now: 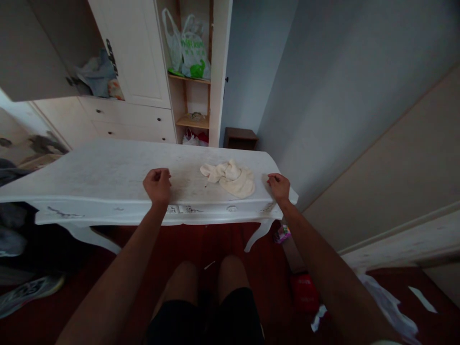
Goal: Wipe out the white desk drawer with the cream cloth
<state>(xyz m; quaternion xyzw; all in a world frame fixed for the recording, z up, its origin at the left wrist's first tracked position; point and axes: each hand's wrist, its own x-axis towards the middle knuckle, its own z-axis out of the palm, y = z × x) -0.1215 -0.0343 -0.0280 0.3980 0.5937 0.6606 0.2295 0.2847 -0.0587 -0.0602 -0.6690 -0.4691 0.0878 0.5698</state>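
A crumpled cream cloth (pixel 235 178) lies bunched on the white table (pixel 118 165), between my two hands and apart from both. On the cloth's left side, my left hand (pixel 158 185) is curled into a loose fist at the table's front part. My right hand (pixel 279 187) is by the right end of the tabletop, its fingers curled in as well. Nothing shows in either hand. Grey smudges mark the table's surface, and a tiny dark speck sits just left of the cloth.
Behind the table stands a white wardrobe (pixel 132 52) with open doors and plastic bags (pixel 194 50) on a shelf. A small brown cabinet (pixel 240 138) is in the corner. A red box (pixel 304 292) and a shoe (pixel 30 291) are on the dark red floor.
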